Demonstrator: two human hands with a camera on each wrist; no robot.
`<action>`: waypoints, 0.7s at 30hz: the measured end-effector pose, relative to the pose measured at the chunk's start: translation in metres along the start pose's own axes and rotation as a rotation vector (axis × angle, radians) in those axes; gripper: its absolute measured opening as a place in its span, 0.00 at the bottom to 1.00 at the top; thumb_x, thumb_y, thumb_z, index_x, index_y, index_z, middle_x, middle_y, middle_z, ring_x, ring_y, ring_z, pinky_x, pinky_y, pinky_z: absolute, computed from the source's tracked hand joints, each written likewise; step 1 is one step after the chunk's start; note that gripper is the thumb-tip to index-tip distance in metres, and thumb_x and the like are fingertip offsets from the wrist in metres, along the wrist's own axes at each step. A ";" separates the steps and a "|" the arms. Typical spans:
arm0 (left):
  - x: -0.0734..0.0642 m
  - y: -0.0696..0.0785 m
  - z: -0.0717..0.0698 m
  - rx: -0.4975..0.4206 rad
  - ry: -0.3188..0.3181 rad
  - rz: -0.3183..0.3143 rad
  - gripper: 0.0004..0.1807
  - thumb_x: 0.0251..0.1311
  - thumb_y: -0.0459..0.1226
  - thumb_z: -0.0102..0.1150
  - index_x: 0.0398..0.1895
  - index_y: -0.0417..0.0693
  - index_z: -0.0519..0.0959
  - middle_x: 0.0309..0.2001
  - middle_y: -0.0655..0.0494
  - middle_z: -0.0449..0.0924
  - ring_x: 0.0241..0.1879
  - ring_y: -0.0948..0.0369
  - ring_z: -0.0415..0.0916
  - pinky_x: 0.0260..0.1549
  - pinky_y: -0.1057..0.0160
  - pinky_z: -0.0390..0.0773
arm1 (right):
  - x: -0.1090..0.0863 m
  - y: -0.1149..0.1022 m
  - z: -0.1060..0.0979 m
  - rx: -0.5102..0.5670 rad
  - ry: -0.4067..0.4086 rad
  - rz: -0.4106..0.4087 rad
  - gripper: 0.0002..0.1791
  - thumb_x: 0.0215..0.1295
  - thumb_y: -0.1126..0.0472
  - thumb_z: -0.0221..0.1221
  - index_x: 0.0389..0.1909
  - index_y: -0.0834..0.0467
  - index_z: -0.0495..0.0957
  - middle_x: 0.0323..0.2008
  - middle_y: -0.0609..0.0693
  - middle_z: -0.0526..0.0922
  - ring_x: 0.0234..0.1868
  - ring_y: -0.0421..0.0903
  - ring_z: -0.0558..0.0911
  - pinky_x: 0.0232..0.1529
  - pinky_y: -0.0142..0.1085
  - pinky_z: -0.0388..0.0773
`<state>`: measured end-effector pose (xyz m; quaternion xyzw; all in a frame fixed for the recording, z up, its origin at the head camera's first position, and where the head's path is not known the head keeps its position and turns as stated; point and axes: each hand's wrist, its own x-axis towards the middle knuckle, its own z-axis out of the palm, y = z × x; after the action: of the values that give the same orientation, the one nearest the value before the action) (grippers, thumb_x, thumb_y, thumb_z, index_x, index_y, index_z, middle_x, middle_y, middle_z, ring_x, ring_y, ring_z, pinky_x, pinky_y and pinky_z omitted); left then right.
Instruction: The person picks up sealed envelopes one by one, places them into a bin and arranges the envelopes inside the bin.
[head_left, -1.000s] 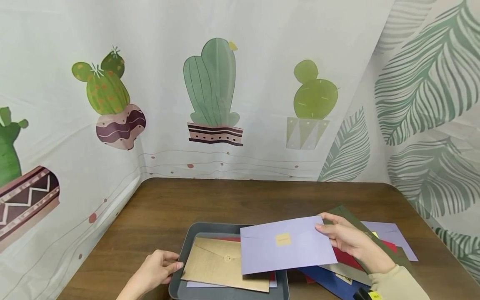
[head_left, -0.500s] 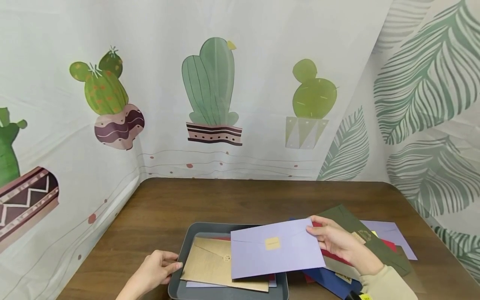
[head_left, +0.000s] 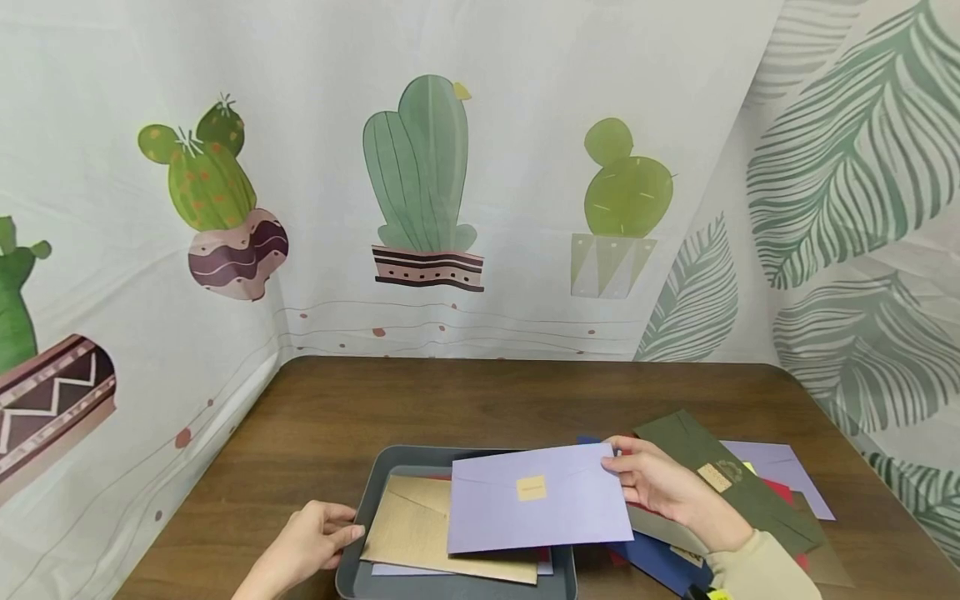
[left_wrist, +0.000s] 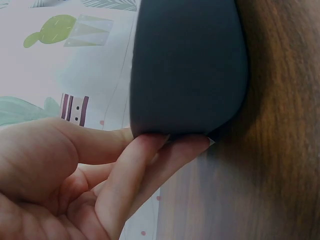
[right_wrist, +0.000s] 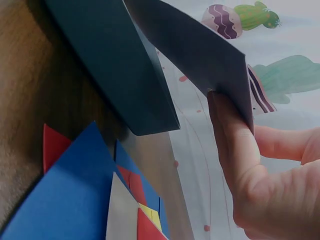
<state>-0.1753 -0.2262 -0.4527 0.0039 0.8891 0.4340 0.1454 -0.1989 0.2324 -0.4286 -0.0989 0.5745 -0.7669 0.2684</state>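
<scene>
My right hand (head_left: pixel 663 487) pinches the upper right corner of a lavender envelope (head_left: pixel 555 521) with a small gold label. In the head view the envelope is held over the right part of a dark grey tray (head_left: pixel 393 454). Seen from the right wrist, the envelope (right_wrist: pixel 195 50) is above the tray's wall (right_wrist: pixel 120 65), thumb on one face and fingers on the other. A gold envelope (head_left: pixel 412 521) lies in the tray, with lavender and red edges showing beneath. At the tray's left wall (left_wrist: pixel 190 70), my left hand (head_left: pixel 311 537) grips the rim, its fingertips against the outside.
Right of the tray lies a loose pile of envelopes: dark green (head_left: pixel 701 467), blue (head_left: pixel 663 562), lavender (head_left: pixel 795 475), plus red and grey-brown ones. They rest on a brown wooden table (head_left: pixel 450 400). Behind it hangs a white curtain (head_left: pixel 525 167) printed with cacti and leaves.
My right hand has carried the lavender envelope left and slightly down, further over the tray. More of the green envelope shows now. The left hand stays at the tray's rim.
</scene>
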 end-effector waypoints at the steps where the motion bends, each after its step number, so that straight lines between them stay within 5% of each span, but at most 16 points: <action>1: 0.000 0.000 0.000 0.002 0.002 0.000 0.21 0.61 0.33 0.62 0.50 0.21 0.75 0.43 0.33 0.83 0.42 0.45 0.84 0.31 0.56 0.87 | 0.000 0.000 0.001 -0.006 0.011 0.006 0.05 0.71 0.69 0.48 0.41 0.56 0.66 0.36 0.45 0.84 0.38 0.39 0.84 0.40 0.29 0.84; 7: 0.000 -0.002 0.000 -0.004 -0.006 0.007 0.22 0.61 0.33 0.62 0.50 0.20 0.74 0.43 0.32 0.82 0.42 0.45 0.83 0.32 0.56 0.87 | 0.003 0.002 0.007 -0.038 0.031 0.022 0.06 0.70 0.69 0.49 0.42 0.57 0.64 0.34 0.44 0.81 0.36 0.38 0.83 0.38 0.28 0.83; 21: -0.002 0.000 0.000 -0.005 0.018 -0.008 0.22 0.59 0.35 0.64 0.49 0.23 0.76 0.42 0.34 0.83 0.41 0.46 0.84 0.31 0.57 0.87 | 0.009 0.007 0.015 0.012 -0.075 -0.001 0.05 0.70 0.71 0.45 0.41 0.58 0.66 0.35 0.45 0.80 0.38 0.38 0.83 0.42 0.29 0.84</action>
<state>-0.1731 -0.2258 -0.4520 -0.0038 0.8893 0.4357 0.1390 -0.1975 0.2136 -0.4314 -0.1263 0.5594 -0.7661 0.2902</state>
